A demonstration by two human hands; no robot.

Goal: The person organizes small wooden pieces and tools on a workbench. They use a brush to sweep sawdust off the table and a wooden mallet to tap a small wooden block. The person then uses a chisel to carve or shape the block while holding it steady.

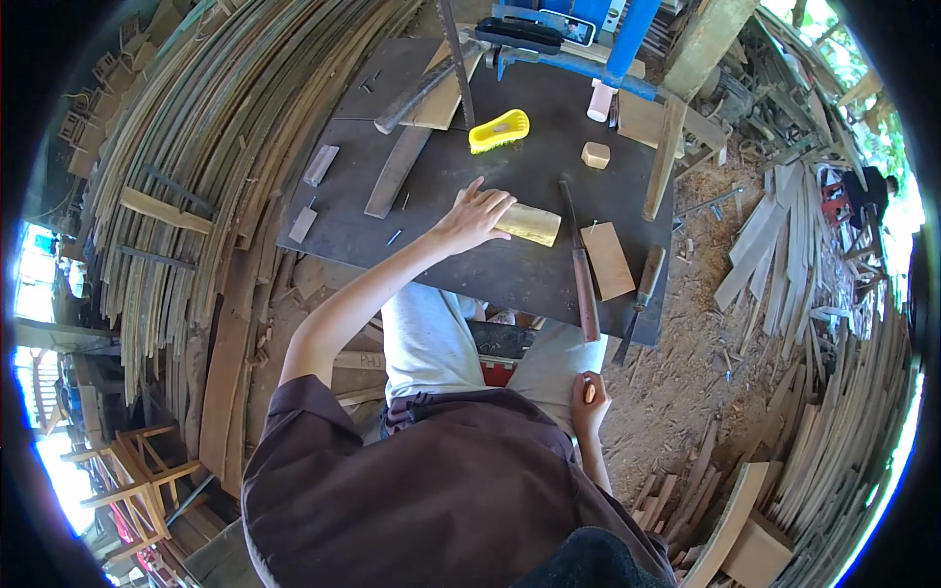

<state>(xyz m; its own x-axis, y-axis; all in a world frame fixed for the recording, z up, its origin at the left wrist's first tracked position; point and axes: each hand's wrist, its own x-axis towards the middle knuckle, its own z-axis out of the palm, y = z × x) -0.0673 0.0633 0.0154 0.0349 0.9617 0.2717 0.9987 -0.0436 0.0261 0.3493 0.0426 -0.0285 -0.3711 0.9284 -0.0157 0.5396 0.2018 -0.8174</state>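
My left hand point(472, 220) lies over the near-left end of a yellowish, rounded wooden block point(531, 224) on the dark tabletop, fingers bent on it. My right hand point(590, 404) is closed by my right thigh around a small orange-brown piece point(589, 392), mostly hidden in the fist. Right of the block lies a long tool with a dark blade and a brown handle point(584, 294), the handle reaching past the table's edge. Beside it are a flat wooden board point(608, 261) and a wooden-handled tool point(649, 276). A yellow brush point(499, 130) sits farther back.
The dark table point(451, 265) also carries a hammer point(421, 93), a narrow wooden strip point(398, 172), a small wooden block point(595, 155) and a pale bottle point(601, 100). A blue metal frame point(632, 39) stands behind. Stacked planks point(216, 118) line the left; more wood point(774, 245) lies right.
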